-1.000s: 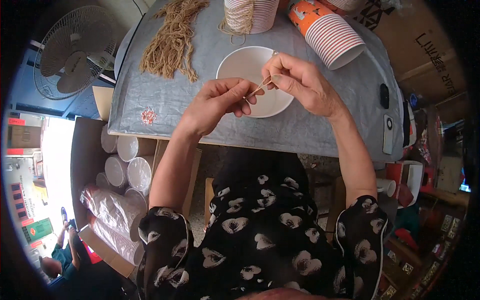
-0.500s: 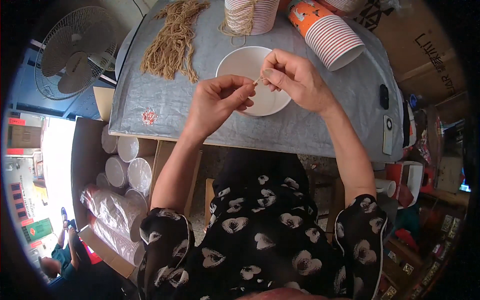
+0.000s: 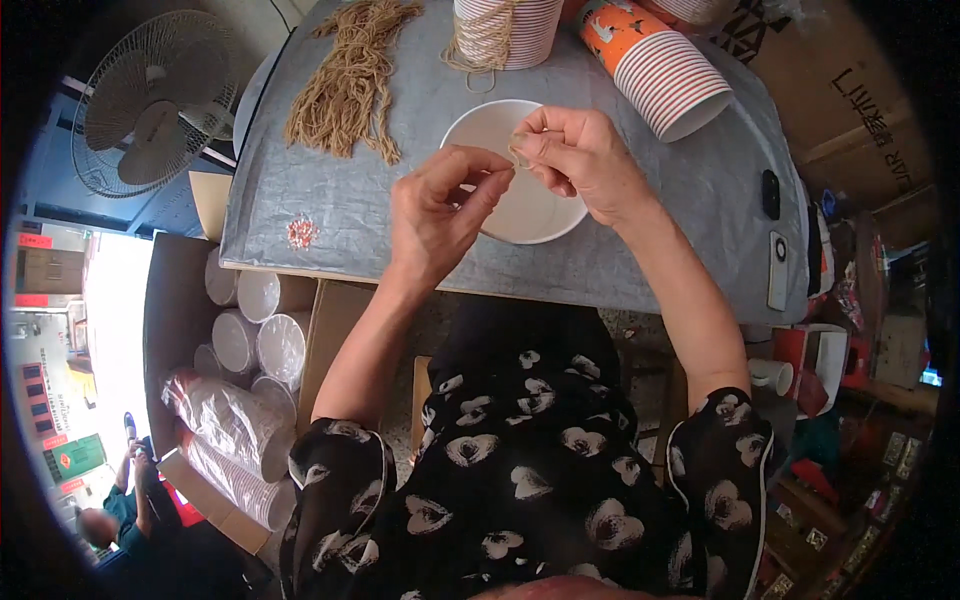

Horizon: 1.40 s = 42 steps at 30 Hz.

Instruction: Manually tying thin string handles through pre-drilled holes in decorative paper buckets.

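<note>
Both hands meet over a white bowl [image 3: 480, 130], its round rim partly hidden behind them. My right hand [image 3: 590, 165] pinches a short piece of tan string [image 3: 515, 155], which curls at the thumb and fingertips. Close beside it, my left hand [image 3: 440, 205] has its thumb and forefinger pinched together at the string's lower end. How much of the string lies inside the fingers is hidden. A bundle of tan strings [image 3: 345, 95] lies at the far left of the table. More string hangs over a stack of paper cups [image 3: 530, 35] behind the bowl.
An orange printed cup stack [image 3: 672, 85] lies tilted at the far right. Small red-and-white bits [image 3: 302, 233] lie on the grey table cover [image 3: 350, 215]. A black object [image 3: 770, 194] is near the right edge. Wrapped cups [image 3: 230, 420] fill a carton at left; a fan [image 3: 155, 110] stands behind.
My right hand has shifted slightly left and turned, and the string now curls at its fingertips. My left hand has stayed close by, its fingers still pinched.
</note>
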Each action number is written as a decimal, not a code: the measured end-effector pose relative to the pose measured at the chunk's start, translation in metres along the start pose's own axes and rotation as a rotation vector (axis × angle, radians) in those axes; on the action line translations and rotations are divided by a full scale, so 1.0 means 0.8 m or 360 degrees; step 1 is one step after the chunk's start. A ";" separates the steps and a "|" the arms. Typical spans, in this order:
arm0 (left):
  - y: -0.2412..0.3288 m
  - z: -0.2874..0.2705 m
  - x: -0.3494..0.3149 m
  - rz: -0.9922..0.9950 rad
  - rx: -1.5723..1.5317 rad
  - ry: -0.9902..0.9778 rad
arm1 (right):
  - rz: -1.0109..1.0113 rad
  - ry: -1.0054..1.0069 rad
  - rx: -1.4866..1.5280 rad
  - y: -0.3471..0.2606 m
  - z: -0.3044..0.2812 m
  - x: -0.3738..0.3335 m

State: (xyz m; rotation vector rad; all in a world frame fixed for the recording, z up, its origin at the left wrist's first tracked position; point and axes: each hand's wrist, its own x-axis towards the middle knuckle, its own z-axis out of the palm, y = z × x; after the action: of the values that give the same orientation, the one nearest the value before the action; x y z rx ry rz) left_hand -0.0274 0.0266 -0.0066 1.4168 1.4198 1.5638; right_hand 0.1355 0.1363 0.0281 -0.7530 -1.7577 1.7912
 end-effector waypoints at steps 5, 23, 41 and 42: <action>0.005 0.001 0.000 0.0358 0.0320 0.0098 | 0.0072 -0.0059 0.0070 0.001 0.002 -0.003; 0.010 0.001 -0.002 0.0411 0.0193 0.0152 | 0.0185 -0.0112 0.0053 0.003 0.004 -0.004; 0.008 0.001 -0.006 0.0035 -0.0162 0.0113 | 0.0094 -0.0022 -0.0009 0.001 -0.001 -0.010; 0.014 -0.004 -0.007 -0.0209 -0.0234 0.0043 | -0.0019 0.0081 0.0000 0.001 -0.002 -0.013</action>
State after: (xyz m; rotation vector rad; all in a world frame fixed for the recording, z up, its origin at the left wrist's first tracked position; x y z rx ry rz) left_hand -0.0262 0.0175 0.0026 1.1970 1.3551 1.5739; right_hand 0.1442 0.1300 0.0276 -0.7797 -1.7256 1.7490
